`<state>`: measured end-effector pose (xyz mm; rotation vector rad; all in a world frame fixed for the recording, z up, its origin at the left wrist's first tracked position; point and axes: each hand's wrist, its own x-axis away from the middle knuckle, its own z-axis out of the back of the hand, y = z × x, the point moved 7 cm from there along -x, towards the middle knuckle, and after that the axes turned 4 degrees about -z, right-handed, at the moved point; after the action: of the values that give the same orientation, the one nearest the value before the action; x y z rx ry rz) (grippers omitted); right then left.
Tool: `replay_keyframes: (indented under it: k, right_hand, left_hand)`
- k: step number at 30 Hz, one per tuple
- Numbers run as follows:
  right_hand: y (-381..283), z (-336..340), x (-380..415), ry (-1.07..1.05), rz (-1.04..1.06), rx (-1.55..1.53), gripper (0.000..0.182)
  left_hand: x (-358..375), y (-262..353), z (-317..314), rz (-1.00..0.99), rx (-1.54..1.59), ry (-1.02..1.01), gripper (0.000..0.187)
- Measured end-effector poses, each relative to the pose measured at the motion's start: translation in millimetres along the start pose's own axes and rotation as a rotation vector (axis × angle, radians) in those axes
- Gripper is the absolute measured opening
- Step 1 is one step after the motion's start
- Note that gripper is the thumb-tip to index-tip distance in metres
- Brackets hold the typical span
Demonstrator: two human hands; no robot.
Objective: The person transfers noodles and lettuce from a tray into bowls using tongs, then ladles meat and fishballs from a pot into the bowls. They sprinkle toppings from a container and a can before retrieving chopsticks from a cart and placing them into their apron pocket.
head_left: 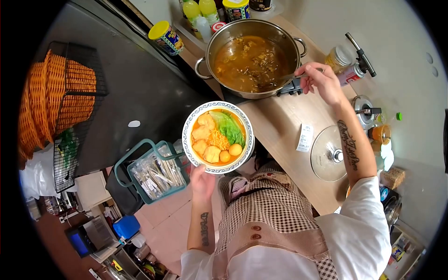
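My left hand [202,181] holds up a blue-rimmed bowl [188,122] from below; it is filled with orange noodles, tofu puffs, fish balls and a lettuce leaf in broth. My right hand [322,82] grips the handle of a ladle [290,77] whose far end dips into a large steel pot [252,29] of brown curry broth. The pot stands on a burner at the far end of the wooden counter [280,126], just beyond the bowl.
A glass pot lid [329,154] and a paper receipt [305,137] lie on the counter. A gas torch [357,65], jars and bottles stand around the pot. A teal basket of wrapped cutlery [156,173] and stacked wicker baskets [51,100] are to the left.
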<state>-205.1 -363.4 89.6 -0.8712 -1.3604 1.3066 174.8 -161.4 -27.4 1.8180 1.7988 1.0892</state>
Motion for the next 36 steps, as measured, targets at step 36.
replay_keyframes:
  k: [36]
  right_hand:
    - [-26.6, -57.7, -36.5, 0.221, 0.462, 0.684, 0.018]
  left_hand:
    - [-14.5, -13.4, -3.5, 0.035, 0.055, 0.017, 0.082]
